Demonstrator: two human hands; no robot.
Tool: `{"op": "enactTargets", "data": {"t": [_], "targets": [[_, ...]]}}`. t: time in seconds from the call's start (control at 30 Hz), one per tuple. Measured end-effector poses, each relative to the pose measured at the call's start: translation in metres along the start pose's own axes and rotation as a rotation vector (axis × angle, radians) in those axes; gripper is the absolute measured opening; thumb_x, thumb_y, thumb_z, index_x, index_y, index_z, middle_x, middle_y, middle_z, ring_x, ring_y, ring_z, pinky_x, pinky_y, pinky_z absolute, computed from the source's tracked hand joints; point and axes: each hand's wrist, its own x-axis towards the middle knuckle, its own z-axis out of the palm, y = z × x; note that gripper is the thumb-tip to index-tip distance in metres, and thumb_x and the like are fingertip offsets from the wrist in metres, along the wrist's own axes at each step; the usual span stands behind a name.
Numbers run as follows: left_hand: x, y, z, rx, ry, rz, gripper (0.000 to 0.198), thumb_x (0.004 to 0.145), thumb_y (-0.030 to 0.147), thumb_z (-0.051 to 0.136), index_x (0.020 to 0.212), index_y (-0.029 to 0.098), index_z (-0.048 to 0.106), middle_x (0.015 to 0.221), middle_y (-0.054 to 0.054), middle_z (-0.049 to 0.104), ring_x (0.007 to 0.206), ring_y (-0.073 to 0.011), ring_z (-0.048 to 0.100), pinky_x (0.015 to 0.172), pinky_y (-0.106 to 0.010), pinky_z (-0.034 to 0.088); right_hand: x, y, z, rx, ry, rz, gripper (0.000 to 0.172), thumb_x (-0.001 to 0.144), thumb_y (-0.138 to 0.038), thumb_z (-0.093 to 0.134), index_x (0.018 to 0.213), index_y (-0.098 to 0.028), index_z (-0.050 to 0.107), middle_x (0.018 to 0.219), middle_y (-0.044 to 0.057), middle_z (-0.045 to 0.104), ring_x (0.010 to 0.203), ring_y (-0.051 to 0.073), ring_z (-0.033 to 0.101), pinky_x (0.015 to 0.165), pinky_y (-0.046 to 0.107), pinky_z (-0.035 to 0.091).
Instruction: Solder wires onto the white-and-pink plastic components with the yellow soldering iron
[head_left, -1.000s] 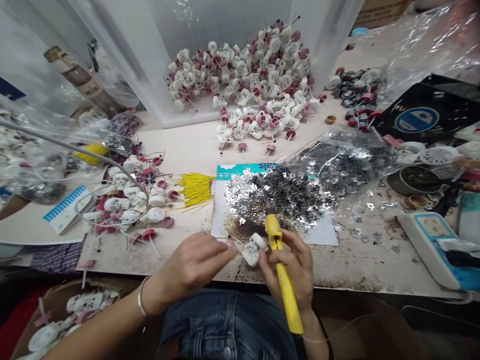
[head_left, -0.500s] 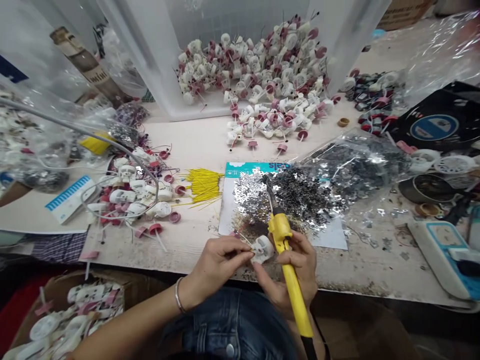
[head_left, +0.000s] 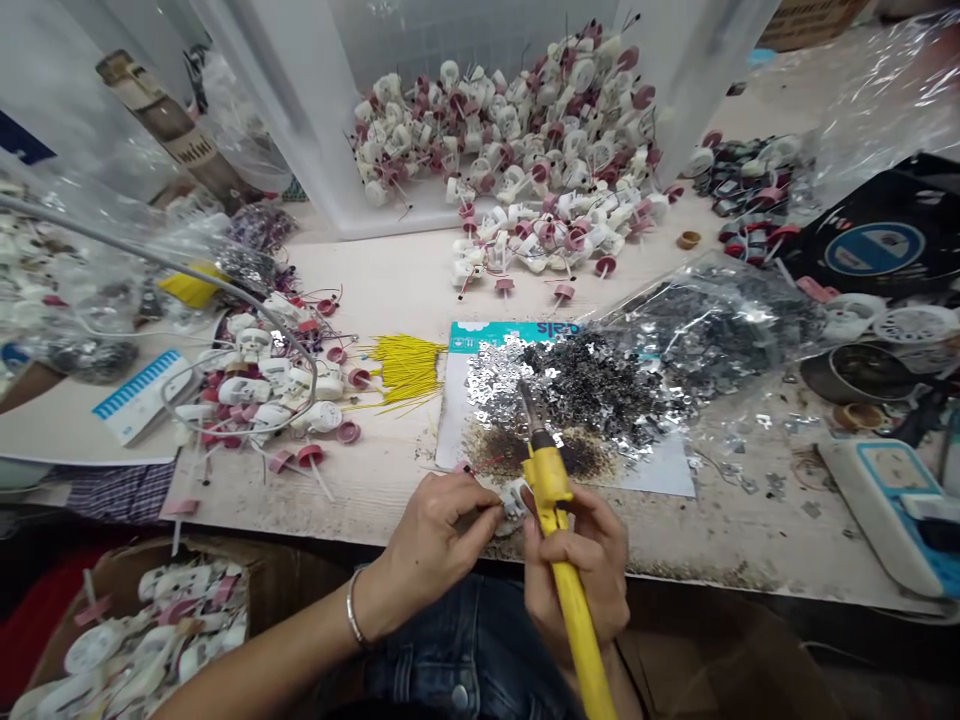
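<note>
My right hand (head_left: 581, 565) is wrapped round the yellow handle of a soldering iron (head_left: 553, 480). The iron's metal tip points away from me, over a heap of small shiny metal pieces (head_left: 592, 390). Between thumb and fingers, my left hand (head_left: 442, 525) pinches a small white plastic part (head_left: 514, 500) with a thin red wire (head_left: 491, 462) near it. The part sits just left of the iron's body, which hides some of it, close to my right fingertips. Whether those fingertips touch it I cannot tell. The heap lies on a white and teal sheet (head_left: 452, 440).
Yellow wires (head_left: 405, 372) lie left of the sheet, beside a pile of white and pink parts (head_left: 259, 385). A large translucent bin (head_left: 315, 180) at the back spills similar parts. At right stand a power strip (head_left: 885, 520) and a metal cup (head_left: 847, 375). A cardboard box (head_left: 277, 590) sits lower left.
My right hand and the soldering iron have shifted slightly left and down. My right thumb has drawn in against the iron. More of the white part is now hidden behind the iron and fingers.
</note>
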Motion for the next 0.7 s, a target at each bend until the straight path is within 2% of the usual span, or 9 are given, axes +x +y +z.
{"op": "enactTargets", "data": {"t": [0.17, 0.33, 0.5, 0.6, 0.7], "targets": [[-0.011, -0.008, -0.002, 0.076, 0.029, 0.122, 0.013, 0.088, 0.013, 0.058, 0.089, 0.018, 0.07, 0.079, -0.003, 0.071, 0.074, -0.0171, 0.063, 0.071, -0.031, 0.044, 0.003, -0.006, -0.013, 0.026, -0.056, -0.005, 0.022, 0.078, 0.002, 0.06, 0.072, -0.018, 0.051, 0.123, 0.007, 0.055, 0.098, 0.018, 0.068, 0.071, 0.03, 0.063], [-0.02, -0.011, 0.002, -0.131, 0.071, -0.028, 0.008, 0.087, 0.014, 0.062, 0.082, 0.018, 0.067, 0.078, -0.003, 0.07, 0.077, -0.0162, 0.063, 0.076, -0.03, 0.046, -0.004, -0.008, -0.025, -0.043, -0.004, -0.05, 0.021, 0.075, 0.002, 0.061, 0.072, -0.017, 0.053, 0.125, 0.006, 0.054, 0.098, 0.017, 0.068, 0.074, 0.028, 0.062], [-0.021, -0.007, 0.003, -0.234, 0.001, -0.115, 0.011, 0.085, 0.011, 0.059, 0.082, 0.018, 0.067, 0.082, -0.004, 0.069, 0.082, -0.0174, 0.063, 0.08, -0.032, 0.048, -0.005, -0.009, -0.014, 0.027, -0.188, -0.106, 0.018, 0.079, 0.0, 0.056, 0.074, -0.017, 0.054, 0.124, 0.007, 0.052, 0.098, 0.017, 0.068, 0.071, 0.026, 0.062], [-0.024, -0.008, 0.004, -0.162, 0.025, -0.082, 0.012, 0.086, 0.012, 0.058, 0.084, 0.018, 0.068, 0.087, -0.005, 0.069, 0.086, -0.0187, 0.062, 0.081, -0.034, 0.047, -0.001, -0.007, -0.017, 0.002, -0.143, -0.073, 0.02, 0.077, 0.002, 0.058, 0.073, -0.017, 0.053, 0.126, 0.007, 0.052, 0.096, 0.017, 0.069, 0.073, 0.026, 0.062], [-0.026, -0.011, 0.006, 0.021, 0.094, -0.028, 0.013, 0.086, 0.013, 0.057, 0.088, 0.019, 0.069, 0.099, -0.008, 0.07, 0.098, -0.0233, 0.06, 0.086, -0.041, 0.041, 0.0, -0.008, -0.033, -0.011, -0.016, -0.082, 0.021, 0.074, 0.001, 0.062, 0.082, -0.018, 0.055, 0.122, 0.006, 0.058, 0.102, 0.019, 0.068, 0.075, 0.026, 0.061]]}}
